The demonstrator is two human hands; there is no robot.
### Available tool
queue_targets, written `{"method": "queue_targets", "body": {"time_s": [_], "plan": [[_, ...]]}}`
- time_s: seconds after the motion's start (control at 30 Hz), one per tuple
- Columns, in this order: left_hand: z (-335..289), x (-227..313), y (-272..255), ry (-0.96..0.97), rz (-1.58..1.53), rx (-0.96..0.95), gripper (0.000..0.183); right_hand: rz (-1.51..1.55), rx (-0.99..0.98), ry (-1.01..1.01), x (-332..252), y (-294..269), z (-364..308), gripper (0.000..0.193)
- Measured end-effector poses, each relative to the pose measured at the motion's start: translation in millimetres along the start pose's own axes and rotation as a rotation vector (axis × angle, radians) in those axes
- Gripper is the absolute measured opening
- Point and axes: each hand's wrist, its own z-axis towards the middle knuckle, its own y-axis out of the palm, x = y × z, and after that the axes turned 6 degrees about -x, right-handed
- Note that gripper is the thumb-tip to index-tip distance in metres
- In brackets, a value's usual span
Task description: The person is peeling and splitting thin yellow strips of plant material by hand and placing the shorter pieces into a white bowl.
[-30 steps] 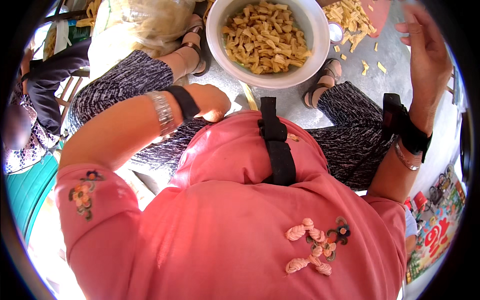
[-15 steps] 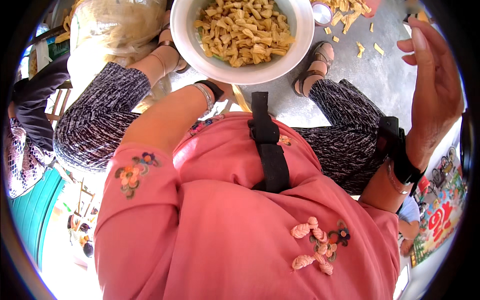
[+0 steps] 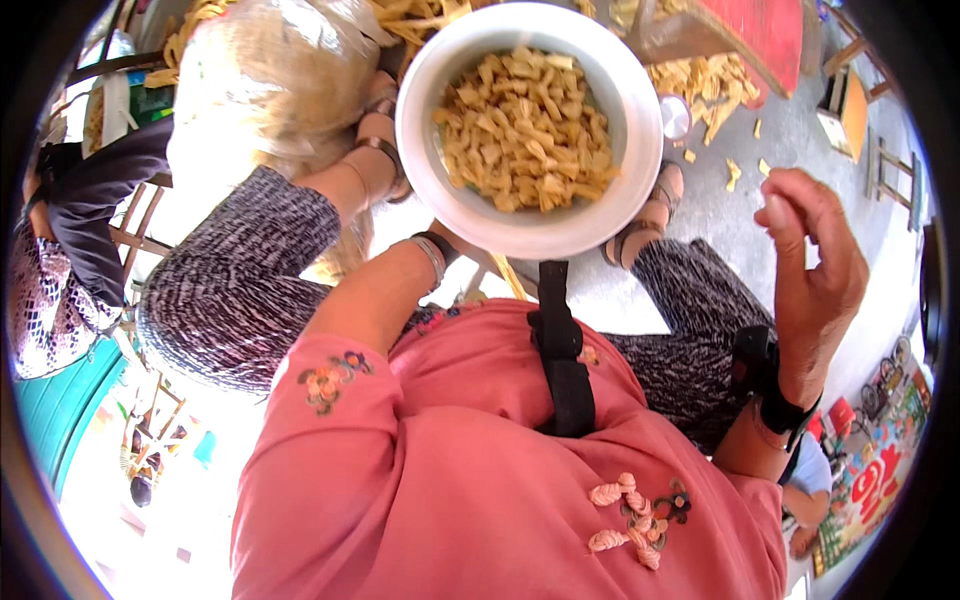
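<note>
A wide white basin (image 3: 420, 190) stands in front of me between my feet, holding a heap of yellow-tan knotted strips (image 3: 530, 135) that look like bean curd knots. My left hand (image 3: 455, 237) reaches under the basin's near rim; its fingers are hidden. Beside it, a pale yellow strip (image 3: 510, 277) shows below the basin; I cannot tell whether the hand holds it. My right hand (image 3: 825, 260) is raised to the right, apart from the basin. Its fingers and thumb are loosely bent with a gap between them, and nothing shows in them.
A large clear plastic bag (image 3: 265, 95) of pale stuff stands by my left leg. Loose yellow strips (image 3: 710, 85) lie on the floor near a red-topped stool (image 3: 745, 35) and a small round container (image 3: 676, 117). Another person's dark-clad leg (image 3: 110, 185) is at far left.
The view has shifted, so the basin and my body sit lower and further right. My right hand has come lower and leftward in the picture, its fingers bent more. My left hand stays by the basin.
</note>
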Motion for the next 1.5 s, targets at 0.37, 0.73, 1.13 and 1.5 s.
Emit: {"method": "queue_targets", "body": {"time_s": [0.37, 0.73, 1.13, 1.5], "plan": [[-107.3, -14.6, -73.8, 0.053, 0.119, -0.106, 0.024, 0.247, -0.022, -0.254, -21.1, 0.6, 8.5, 0.013], [-272.9, -62.5, -264.3, 0.075, -0.169, 0.144, 0.015, 0.037, -0.160, -0.343, -39.7, 7.3, -9.6, 0.013], [-264.1, 35.3, -287.4, 0.600, -0.713, 0.673, 0.011, 1.405, -0.276, 0.116, -81.0, 6.9, -4.0, 0.053], [-230.4, 24.8, -280.9, 0.420, -0.543, 0.810, 0.012, 1.850, 0.152, 0.159, -44.3, -0.2, 5.0, 0.029]]}}
